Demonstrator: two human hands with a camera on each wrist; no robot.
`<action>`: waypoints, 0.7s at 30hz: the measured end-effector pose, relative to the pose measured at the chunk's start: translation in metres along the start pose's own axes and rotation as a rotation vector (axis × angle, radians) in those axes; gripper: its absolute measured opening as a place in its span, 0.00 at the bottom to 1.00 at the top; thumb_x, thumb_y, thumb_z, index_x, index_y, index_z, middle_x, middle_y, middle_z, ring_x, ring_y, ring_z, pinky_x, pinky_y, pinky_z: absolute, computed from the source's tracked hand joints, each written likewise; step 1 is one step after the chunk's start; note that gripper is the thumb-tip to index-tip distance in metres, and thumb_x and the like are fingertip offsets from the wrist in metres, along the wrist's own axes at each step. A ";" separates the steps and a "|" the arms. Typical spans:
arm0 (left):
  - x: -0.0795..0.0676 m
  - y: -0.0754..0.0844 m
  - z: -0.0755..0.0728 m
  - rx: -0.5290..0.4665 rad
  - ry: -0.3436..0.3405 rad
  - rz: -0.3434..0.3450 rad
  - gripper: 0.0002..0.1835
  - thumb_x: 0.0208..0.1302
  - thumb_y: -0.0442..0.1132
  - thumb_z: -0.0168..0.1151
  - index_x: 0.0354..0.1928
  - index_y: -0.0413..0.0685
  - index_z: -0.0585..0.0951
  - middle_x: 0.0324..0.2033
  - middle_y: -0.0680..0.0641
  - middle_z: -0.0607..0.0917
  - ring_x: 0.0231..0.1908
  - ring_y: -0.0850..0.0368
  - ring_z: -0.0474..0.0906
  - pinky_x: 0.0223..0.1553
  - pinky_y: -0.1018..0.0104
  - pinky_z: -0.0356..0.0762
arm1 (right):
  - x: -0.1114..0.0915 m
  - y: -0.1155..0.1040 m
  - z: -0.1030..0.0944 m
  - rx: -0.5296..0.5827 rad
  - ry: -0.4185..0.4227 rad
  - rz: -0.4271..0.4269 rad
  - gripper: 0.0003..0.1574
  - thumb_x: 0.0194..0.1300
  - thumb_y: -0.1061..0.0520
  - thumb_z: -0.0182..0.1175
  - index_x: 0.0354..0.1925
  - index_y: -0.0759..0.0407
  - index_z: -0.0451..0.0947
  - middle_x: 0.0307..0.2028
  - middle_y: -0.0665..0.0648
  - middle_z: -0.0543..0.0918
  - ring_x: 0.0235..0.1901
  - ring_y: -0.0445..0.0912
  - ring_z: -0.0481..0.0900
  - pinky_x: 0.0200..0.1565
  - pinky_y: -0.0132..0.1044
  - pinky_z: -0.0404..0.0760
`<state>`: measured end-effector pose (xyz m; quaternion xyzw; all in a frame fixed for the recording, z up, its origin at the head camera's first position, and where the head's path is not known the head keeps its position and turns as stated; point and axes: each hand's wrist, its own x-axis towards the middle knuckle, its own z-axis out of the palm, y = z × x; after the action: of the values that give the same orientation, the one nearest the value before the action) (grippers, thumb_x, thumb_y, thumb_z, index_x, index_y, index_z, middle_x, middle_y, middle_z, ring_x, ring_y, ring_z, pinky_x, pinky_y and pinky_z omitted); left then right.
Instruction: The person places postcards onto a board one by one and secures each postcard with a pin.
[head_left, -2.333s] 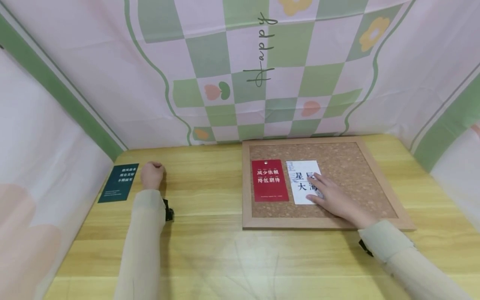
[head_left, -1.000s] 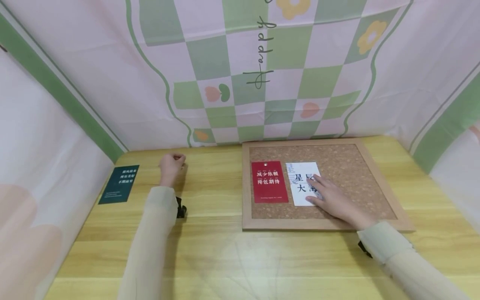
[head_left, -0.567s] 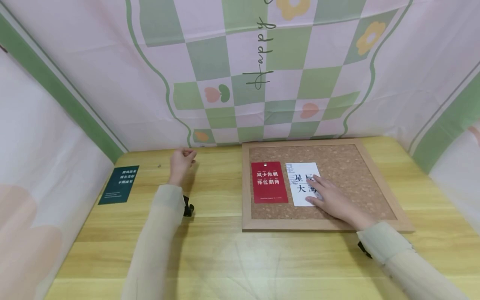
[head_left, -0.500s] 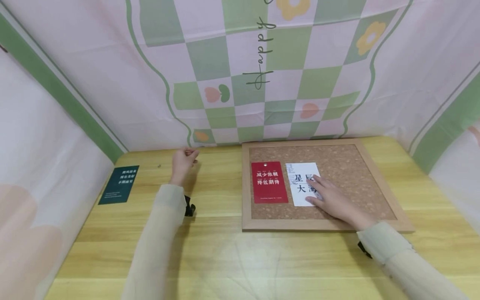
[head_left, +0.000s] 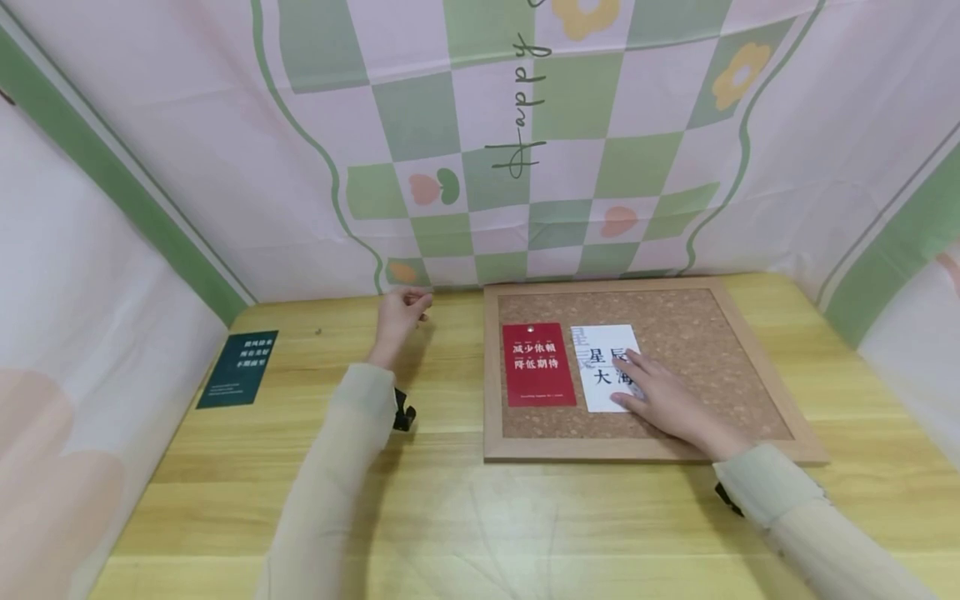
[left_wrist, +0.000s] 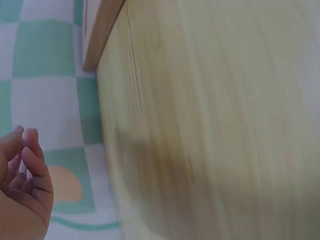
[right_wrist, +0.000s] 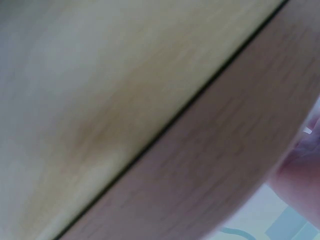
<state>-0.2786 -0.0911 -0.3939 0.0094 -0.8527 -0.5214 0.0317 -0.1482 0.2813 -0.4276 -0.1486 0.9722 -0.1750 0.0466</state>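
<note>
A framed corkboard [head_left: 720, 367] lies flat on the wooden counter [head_left: 450, 508], presumably so that cards can be pressed down against a firm backing. The red card [head_left: 542, 383] sits at its left side, with a small pale pushpin [head_left: 530, 328] at the top edge that likely fastens it. Just right of it is the white card [head_left: 595, 392], upright like its neighbour, with a narrow gap that leaves both legible. The right hand [head_left: 663, 398] rests on its right edge, fingers fairly straight, seemingly to steady it; no pin shows in its visible part. The left hand [head_left: 399, 321], well apart from the right, hangs near the counter's back edge, fingers curled and thumb drawn towards the fingertips; whether they pinch anything small, I cannot tell. A dark green card [head_left: 237, 369] lies off the board, far left, untouched.
</note>
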 end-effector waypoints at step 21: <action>-0.015 0.045 0.079 -0.332 -0.191 -0.168 0.16 0.68 0.35 0.55 0.55 0.36 0.77 0.49 0.34 0.83 0.19 0.67 0.78 0.21 0.78 0.77 | 0.000 0.000 0.000 -0.001 0.002 -0.008 0.39 0.67 0.47 0.56 0.68 0.68 0.60 0.68 0.77 0.55 0.66 0.74 0.54 0.66 0.68 0.55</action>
<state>-0.2678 0.0000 -0.3908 0.0256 -0.7503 -0.6542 -0.0916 -0.1478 0.2815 -0.4272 -0.1521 0.9718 -0.1748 0.0449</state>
